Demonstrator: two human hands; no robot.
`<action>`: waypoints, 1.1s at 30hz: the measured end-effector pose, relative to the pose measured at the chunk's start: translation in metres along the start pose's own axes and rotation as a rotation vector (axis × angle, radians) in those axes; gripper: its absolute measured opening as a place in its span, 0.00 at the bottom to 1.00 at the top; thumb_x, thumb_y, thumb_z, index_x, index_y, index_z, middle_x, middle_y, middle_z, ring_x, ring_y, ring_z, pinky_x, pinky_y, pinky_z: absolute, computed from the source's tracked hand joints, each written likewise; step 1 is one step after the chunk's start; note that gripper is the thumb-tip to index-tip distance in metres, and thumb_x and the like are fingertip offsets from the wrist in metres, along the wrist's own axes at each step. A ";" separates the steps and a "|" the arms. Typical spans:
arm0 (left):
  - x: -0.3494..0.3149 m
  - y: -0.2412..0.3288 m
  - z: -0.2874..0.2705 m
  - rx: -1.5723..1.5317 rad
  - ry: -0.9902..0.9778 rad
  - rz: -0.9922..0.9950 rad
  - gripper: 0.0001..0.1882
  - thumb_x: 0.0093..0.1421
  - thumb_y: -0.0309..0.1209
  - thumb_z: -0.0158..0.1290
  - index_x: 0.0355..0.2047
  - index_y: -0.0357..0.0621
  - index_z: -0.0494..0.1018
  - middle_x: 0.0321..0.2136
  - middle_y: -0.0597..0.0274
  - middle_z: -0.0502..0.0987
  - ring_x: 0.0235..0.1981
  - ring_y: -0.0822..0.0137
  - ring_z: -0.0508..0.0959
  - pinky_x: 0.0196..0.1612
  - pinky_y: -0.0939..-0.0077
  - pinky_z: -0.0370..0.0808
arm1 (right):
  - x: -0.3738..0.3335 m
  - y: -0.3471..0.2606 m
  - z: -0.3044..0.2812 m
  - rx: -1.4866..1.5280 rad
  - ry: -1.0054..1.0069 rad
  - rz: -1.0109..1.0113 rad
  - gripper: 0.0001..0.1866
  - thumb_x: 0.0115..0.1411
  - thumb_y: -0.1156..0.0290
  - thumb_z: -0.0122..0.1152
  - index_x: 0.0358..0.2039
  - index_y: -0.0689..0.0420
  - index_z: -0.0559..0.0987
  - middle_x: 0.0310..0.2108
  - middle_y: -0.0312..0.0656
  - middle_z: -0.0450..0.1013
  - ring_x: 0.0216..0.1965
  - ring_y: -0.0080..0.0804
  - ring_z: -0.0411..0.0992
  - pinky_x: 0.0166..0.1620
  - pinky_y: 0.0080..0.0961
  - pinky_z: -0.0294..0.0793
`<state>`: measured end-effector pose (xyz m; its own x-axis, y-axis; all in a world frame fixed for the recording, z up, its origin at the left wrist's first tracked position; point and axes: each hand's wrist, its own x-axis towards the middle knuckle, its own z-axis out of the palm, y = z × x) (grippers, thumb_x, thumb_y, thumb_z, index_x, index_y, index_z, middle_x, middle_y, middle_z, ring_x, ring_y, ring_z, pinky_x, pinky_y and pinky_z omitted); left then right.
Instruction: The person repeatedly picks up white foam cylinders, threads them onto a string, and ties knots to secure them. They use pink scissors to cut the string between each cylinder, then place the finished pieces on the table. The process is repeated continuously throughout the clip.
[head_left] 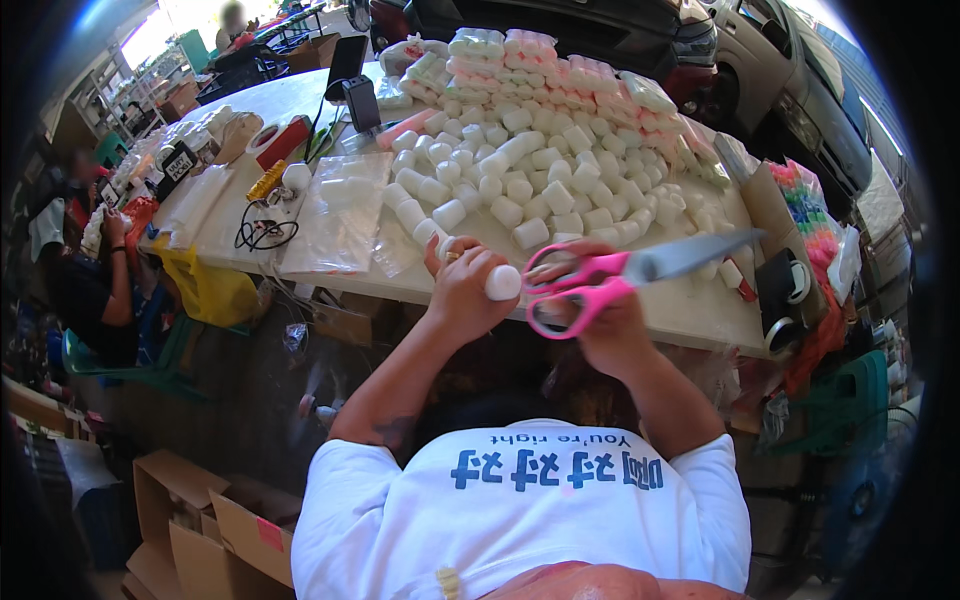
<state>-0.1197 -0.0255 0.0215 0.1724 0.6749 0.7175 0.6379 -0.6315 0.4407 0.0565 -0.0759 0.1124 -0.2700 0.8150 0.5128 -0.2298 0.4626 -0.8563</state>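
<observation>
My left hand (pixel 470 285) is closed round a short row of small white cylinders (pixel 503 283). One round end sticks out on the right side of the fist, and more white shows beyond the fingers at the far left. Close to it on the right, my right hand (pixel 610 330) grips pink-handled scissors (pixel 583 290), their blades pointing right and slightly blurred. Both hands are over the table's near edge. Just beyond them spreads a large heap of loose white cylinders (pixel 540 180); their exact kind is unclear.
Clear-wrapped packs (pixel 530 50) in white, pink and pale green are stacked behind the heap. Clear plastic bags (pixel 335 215), a black cable (pixel 265 232) and a phone on a stand (pixel 347 62) lie left. A co-worker (pixel 95 250) sits far left. An open cardboard box (pixel 215 520) stands below.
</observation>
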 end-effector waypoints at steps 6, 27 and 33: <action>0.002 -0.006 0.005 -0.038 -0.033 -0.033 0.15 0.40 0.34 0.65 0.29 0.51 0.73 0.29 0.63 0.77 0.43 0.57 0.76 0.62 0.47 0.46 | -0.002 0.025 -0.009 -0.470 -0.158 -0.070 0.29 0.54 0.73 0.68 0.54 0.54 0.64 0.40 0.40 0.73 0.46 0.34 0.74 0.52 0.32 0.73; 0.018 -0.035 -0.013 -1.750 0.475 -0.658 0.36 0.62 0.61 0.44 0.62 0.53 0.57 0.53 0.48 0.68 0.54 0.48 0.71 0.58 0.53 0.69 | -0.065 0.097 -0.010 0.322 -0.545 0.761 0.29 0.61 0.45 0.55 0.49 0.58 0.68 0.25 0.35 0.67 0.26 0.23 0.67 0.31 0.19 0.67; 0.019 -0.028 -0.011 -1.713 0.479 -0.669 0.35 0.62 0.60 0.44 0.62 0.54 0.57 0.55 0.48 0.66 0.54 0.48 0.71 0.58 0.52 0.70 | -0.044 0.096 0.004 0.241 -0.487 0.703 0.31 0.62 0.41 0.50 0.47 0.59 0.70 0.22 0.34 0.67 0.22 0.21 0.66 0.28 0.18 0.67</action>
<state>-0.1428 0.0011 0.0291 -0.1388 0.9769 0.1624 -0.8755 -0.1977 0.4410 0.0427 -0.0693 0.0078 -0.7781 0.6185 -0.1101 -0.0368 -0.2198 -0.9748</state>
